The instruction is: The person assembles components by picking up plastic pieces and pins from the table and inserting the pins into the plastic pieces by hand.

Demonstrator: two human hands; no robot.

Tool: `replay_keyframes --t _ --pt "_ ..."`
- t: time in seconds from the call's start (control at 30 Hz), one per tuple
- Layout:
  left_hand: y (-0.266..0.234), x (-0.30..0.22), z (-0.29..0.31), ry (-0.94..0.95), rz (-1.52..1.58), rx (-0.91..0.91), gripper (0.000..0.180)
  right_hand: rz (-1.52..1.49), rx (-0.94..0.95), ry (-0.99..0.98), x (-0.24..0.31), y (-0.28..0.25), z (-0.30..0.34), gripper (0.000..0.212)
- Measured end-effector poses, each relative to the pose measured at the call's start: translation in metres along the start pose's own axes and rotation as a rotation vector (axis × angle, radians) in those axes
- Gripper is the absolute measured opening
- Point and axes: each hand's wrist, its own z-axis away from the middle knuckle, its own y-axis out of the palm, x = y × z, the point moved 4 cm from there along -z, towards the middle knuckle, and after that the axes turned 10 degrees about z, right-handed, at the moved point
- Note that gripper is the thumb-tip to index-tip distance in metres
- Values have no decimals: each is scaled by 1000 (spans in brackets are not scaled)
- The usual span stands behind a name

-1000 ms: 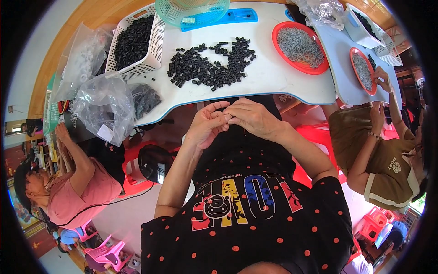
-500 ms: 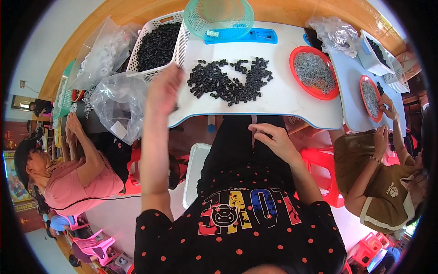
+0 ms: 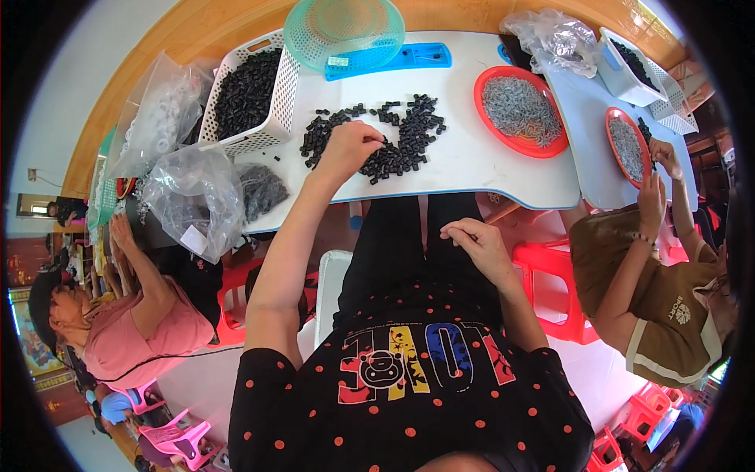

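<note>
Centrally, black pieces (image 3: 415, 134): loose on white table (image 3: 487, 171); likely light, stiff; best pinched by the sides.
Left hand (image 3: 348, 152): over them, fingertips nearly together; cannot tell if holding.
Right hand (image 3: 483, 245): half-curled, off the table; contents unclear.

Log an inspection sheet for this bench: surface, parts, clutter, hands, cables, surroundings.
Surface: white table, partly covered.
Parts: black pieces in a loose pile; more in the white perforated basket; grey pieces on the red plate.
Clutter: green mesh basket overlapping blue tray; clear plastic bag at left.
Hands: left hand over the pile, right hand above the lap; grips unclear.
Cables: nothing seen on the tabletop.
Surroundings: co-workers both sides; red stools.
</note>
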Motion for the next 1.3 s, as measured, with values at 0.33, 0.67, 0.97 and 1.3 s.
replay_keyframes --t 0.33,0.67,0.97,1.3 --pt "39 36 -50 127 -315 165 15 -31 -162 38 -13 -24 14 25" --pt "11 -12 -40 -3 146 27 21 133 -448 3 -40 -152 -67 29" --pt "34 -46 89 -267 790 -125 22 668 -702 -76 -46 -228 -148 23" --pt "74 -25 205 -461 1044 -188 21 623 -713 -28 -18 -231 -145 21"
